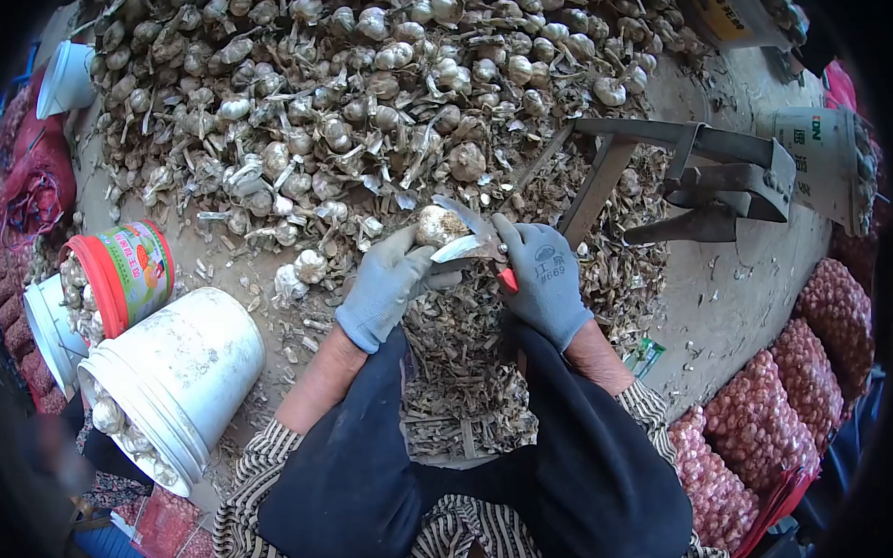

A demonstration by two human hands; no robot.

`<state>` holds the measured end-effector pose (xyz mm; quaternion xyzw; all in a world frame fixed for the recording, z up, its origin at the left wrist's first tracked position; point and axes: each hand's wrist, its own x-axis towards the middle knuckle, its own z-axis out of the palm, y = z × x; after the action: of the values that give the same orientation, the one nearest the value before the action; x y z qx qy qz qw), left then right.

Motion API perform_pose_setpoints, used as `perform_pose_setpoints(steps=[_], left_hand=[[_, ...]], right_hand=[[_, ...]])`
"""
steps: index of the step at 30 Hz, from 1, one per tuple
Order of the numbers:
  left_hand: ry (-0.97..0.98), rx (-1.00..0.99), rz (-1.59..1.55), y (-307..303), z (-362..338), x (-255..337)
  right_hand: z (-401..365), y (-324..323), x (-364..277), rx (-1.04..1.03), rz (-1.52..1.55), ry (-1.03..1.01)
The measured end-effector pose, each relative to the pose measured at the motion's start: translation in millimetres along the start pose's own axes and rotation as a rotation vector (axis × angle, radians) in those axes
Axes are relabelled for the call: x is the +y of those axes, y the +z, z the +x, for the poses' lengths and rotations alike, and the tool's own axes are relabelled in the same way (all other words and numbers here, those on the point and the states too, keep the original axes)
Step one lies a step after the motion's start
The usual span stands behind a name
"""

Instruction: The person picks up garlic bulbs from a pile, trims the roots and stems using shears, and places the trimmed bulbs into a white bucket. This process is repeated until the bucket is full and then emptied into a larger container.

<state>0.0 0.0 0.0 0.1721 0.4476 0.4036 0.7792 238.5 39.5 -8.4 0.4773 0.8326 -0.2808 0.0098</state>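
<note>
My left hand (385, 285), in a grey glove, closes its fingers round a garlic bulb (437, 227) in front of my knees. My right hand (545, 273), gloved the same way, grips shears with a red handle (507, 279). Their two blades (459, 248) are spread, one above and one below the bulb's right side. The bulb's stem end is partly hidden by the blades. Beyond my hands spreads a large heap of garlic bulbs (364, 109) with dry stalks. Cut stalks (473, 368) litter the ground between my legs.
A metal-framed stand (697, 140) rises at the right of the heap. White buckets (188, 359) and a red-rimmed bucket (137, 273) holding garlic lie tipped at left. Filled red net bags (761, 413) line the right edge. Another bucket (819, 159) stands at far right.
</note>
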Motion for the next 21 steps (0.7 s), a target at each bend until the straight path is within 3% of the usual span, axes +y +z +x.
perform_pose_setpoints(steps=[2,6,15,17,21], left_hand=[[-0.039,0.098,0.160,4.3,0.7,0.8],[0.015,0.136,0.276,15.0,-2.2,2.4],[-0.095,0.083,0.170,9.7,13.9,6.9],[-0.033,0.058,0.023,11.1,16.5,-0.3],[-0.006,0.039,0.045,5.6,19.8,-3.9]], right_hand=[[1.6,2.0,1.9,0.090,-0.022,-0.074],[-5.5,4.4,8.5,-0.019,0.019,-0.020],[6.0,1.1,18.4,-0.089,0.023,-0.062],[7.0,1.8,17.9,-0.089,0.040,-0.049],[3.2,8.6,16.7,-0.085,0.143,-0.003]])
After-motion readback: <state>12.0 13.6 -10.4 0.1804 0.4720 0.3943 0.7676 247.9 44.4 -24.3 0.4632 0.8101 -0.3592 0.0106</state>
